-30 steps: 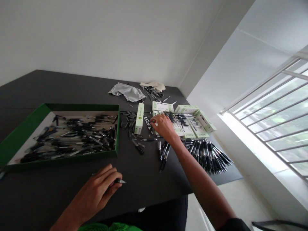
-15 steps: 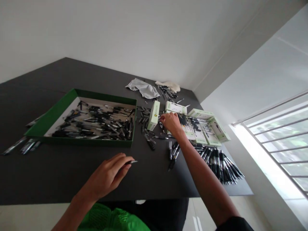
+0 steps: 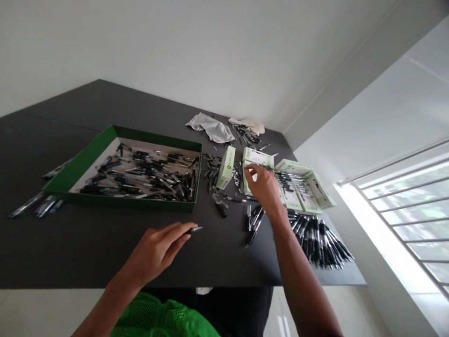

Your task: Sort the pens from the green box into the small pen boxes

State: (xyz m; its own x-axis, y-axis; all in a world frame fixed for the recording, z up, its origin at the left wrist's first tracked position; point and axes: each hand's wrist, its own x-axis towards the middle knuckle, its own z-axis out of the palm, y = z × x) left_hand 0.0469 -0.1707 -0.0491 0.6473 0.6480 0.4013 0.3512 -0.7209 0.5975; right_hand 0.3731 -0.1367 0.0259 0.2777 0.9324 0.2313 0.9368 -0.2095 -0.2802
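My left hand (image 3: 157, 250) is closed round a pen (image 3: 196, 229), whose metal tip sticks out past the fingertips, above the near part of the dark table. My right hand (image 3: 263, 187) hovers over the light green boxes (image 3: 257, 157), thumb and forefinger curled together in a pinch. What sits between those fingers, if anything, is too small to make out. Just left of it a light green box (image 3: 226, 167) stands on its side, with small loose pen parts (image 3: 236, 177) next to it. Black pens (image 3: 287, 180) lie in the boxes to its right.
A green tray (image 3: 122, 202) full of loose pens stands on the left. Several pens fan out near the table's right edge (image 3: 324, 243); a few more (image 3: 254, 224) lie by my right forearm. A grey cloth (image 3: 212, 128) and a cream cloth (image 3: 250, 125) lie at the back.
My right hand has moved right and back from beside the standing box, over the green boxes. The left hand keeps its pen, shifting only slightly. The view has shifted a little.
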